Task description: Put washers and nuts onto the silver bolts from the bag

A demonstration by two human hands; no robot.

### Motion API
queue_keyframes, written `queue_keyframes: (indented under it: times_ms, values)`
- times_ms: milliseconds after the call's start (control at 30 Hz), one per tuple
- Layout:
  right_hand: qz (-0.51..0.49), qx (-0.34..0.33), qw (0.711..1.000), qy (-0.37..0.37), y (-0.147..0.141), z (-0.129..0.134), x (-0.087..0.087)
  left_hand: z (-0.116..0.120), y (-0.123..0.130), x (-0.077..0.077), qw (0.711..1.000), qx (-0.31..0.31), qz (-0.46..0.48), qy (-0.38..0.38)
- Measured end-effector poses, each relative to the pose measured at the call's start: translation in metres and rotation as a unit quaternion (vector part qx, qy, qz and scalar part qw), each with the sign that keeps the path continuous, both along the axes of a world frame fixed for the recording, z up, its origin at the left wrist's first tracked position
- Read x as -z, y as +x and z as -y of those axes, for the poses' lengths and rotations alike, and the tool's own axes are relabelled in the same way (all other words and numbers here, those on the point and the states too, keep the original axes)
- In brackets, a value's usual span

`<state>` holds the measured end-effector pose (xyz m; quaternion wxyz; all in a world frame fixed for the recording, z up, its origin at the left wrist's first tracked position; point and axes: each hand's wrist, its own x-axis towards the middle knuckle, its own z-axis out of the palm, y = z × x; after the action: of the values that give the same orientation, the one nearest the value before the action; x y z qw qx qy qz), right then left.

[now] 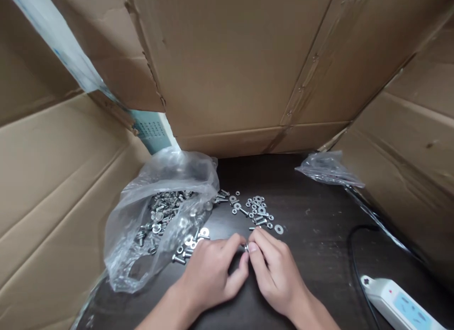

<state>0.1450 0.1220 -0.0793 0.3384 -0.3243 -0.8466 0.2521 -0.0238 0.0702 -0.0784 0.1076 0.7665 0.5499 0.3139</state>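
Above the dark table, my left hand (216, 268) and my right hand (276, 271) meet fingertip to fingertip, both closed in a pinch. Between them shows a small silver metal fastener (247, 247), perhaps a bolt with a washer; the fingers cover most of it. Loose bolts (179, 259), nuts and washers lie just beyond and beside my left hand. A second scatter of nuts, bolts and washers (261, 210) is spread ahead of my right hand, with one larger washer (279, 230) at its right. A clear plastic bag (122, 226), full of bolts, gapes open to the left.
Cardboard walls (230, 60) enclose the dark table (319, 235) at the back and sides. At the back right lies a flattened clear bag (324, 168). A white power strip (397, 304) and a black cable (349, 247) occupy the front right.
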Motion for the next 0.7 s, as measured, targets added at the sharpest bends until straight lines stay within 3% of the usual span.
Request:
queue_keyframes:
  times_ms: [233, 433, 700]
  values:
    - [-0.003, -0.013, 0.999, -0.033, 0.003, 0.0006, 0.0007, -0.0009, 0.0, -0.0014, 1.0, 0.018, 0.012, 0.015]
    - [-0.016, -0.031, 0.999, 0.021, 0.0016, -0.001, 0.0001, -0.0008, 0.0024, -0.0008, 0.999, 0.033, 0.025, 0.026]
    - [-0.008, 0.017, 1.0, 0.025, 0.0008, -0.0018, 0.0031, -0.0036, 0.0047, 0.006, 0.999, 0.018, 0.001, 0.042]
